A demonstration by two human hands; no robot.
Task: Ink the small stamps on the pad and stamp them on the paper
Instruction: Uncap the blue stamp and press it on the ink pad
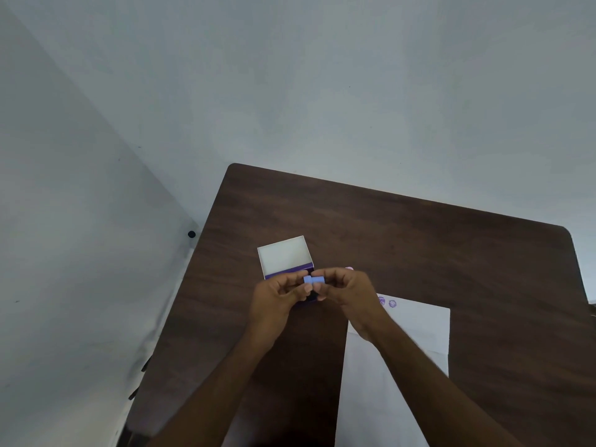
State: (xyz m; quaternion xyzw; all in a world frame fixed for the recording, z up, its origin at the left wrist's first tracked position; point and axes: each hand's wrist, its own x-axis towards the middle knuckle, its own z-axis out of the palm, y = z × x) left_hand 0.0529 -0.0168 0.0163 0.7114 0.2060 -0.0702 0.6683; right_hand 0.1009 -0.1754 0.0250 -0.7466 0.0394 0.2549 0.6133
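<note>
A small blue stamp [313,280] lies sideways between my two hands, above the dark wooden table [403,240]. My left hand [277,295] pinches its left end and my right hand [346,290] pinches its right end, fingertips nearly touching. Just behind my hands stands an open box [283,254] with a white inside and a purple wall. A dark purple part below my fingers is mostly hidden; I cannot tell if it is the ink pad. White paper [416,333] lies to the right under my right forearm, with two purple stamp prints [387,302] near its far edge.
A small pink thing [349,268] peeks out behind my right hand. Pale walls rise behind and left of the table. The table's left edge runs close to the wall, where a small black knob [191,234] sits.
</note>
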